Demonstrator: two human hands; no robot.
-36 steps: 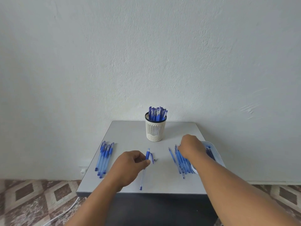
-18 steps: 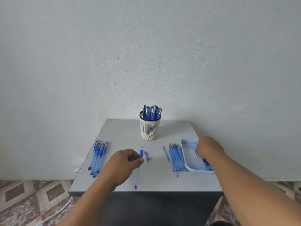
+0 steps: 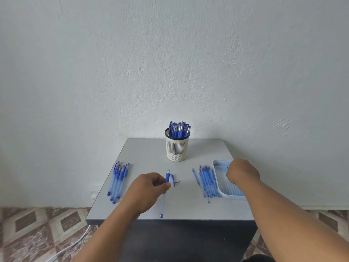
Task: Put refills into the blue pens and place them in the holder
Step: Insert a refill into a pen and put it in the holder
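Observation:
My left hand [image 3: 146,191] pinches a blue pen barrel [image 3: 164,197] near its grip; the barrel points toward me above the table. Beside it lie a pen cap [image 3: 173,179] and a small tip piece [image 3: 177,183]. My right hand [image 3: 242,172] reaches into the white tray [image 3: 217,168] of refills, fingers curled down among them; what they hold is hidden. A cream mesh holder [image 3: 177,148] at the back holds several blue pens. Loose refills [image 3: 205,180] lie left of the tray. Several pens [image 3: 119,179] lie at the left.
The grey table [image 3: 151,154] stands against a white wall. Its front edge is close to me. A white cable [image 3: 75,242] runs over the patterned floor at the lower left.
My right hand has moved from the loose refills to the right and into the tray. My left hand keeps its hold on the pen barrel.

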